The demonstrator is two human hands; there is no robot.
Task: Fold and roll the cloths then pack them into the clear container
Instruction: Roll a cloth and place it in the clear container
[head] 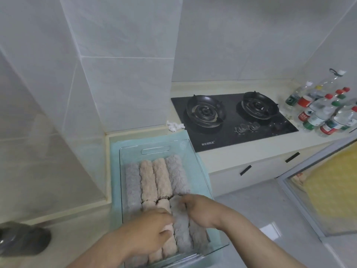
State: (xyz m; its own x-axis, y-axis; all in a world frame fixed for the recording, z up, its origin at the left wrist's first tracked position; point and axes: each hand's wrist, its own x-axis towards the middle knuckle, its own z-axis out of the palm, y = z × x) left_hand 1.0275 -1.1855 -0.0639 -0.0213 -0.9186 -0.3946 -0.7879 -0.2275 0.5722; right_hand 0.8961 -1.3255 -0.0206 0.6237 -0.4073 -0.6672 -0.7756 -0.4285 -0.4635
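In the near half of the clear rectangular plastic container (154,150), the left hand (152,229) curled round a soft pink fleece roll (170,246) and the right hand (199,207) pinched a fluffy grey roll (181,235) by its far end, both rolls likely light, squashy and best gripped mid-length.

The rolled cloths (154,176), lower middle, are fluffy matt plush. Their container (173,149) is clear, glossy plastic. The stove (228,140), right of centre, has a shiny black glass-like top. Wall tiles (125,55) and floor (270,200) look smooth, glossy. Bottles (320,113), far right, are clear plastic.
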